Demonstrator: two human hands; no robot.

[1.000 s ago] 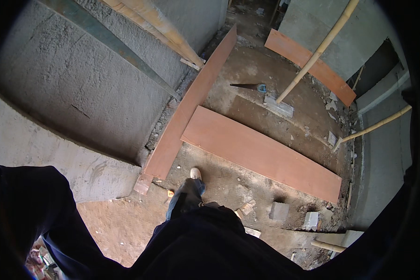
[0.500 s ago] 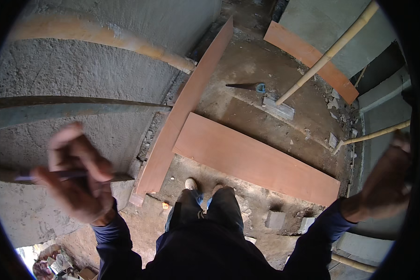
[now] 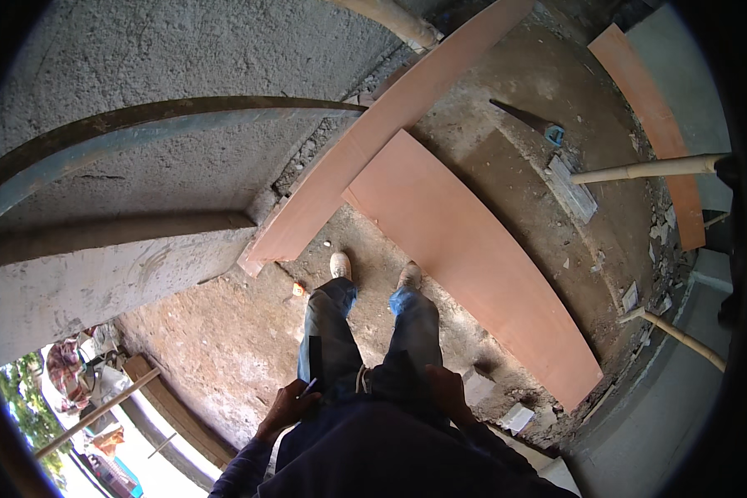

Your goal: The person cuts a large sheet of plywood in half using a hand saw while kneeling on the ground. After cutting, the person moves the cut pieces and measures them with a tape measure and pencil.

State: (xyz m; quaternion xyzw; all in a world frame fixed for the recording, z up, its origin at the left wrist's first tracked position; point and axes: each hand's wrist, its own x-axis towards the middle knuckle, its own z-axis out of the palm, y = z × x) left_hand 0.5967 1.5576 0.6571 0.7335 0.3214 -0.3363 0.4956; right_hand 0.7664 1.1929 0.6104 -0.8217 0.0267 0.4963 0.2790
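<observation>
My left hand [image 3: 287, 407] rests by my left thigh, fingers closed around a thin pen [image 3: 308, 388] whose pale tip sticks out. Against my right thigh lies my right hand [image 3: 446, 392]; its fingers are mostly hidden, and nothing shows in it. Beyond my shoes, a long reddish plywood board [image 3: 481, 257] stretches across the floor toward the lower right. One end of it meets another long plywood board [image 3: 340, 178], which runs along the foot of the left wall.
A handsaw [image 3: 554, 134] with a blue handle lies on the dirt floor. Bamboo poles [image 3: 656, 168] stand at the right, one footed on a flat block [image 3: 573, 189]. A curved metal bar [image 3: 174, 116] juts along the left wall. Rubble lines the right edge; a third board [image 3: 656, 124] is far right.
Both hands have come down from raised positions at either side to my thighs. My view has turned left, so the boards and saw appear farther right and the bright outdoor area shows more.
</observation>
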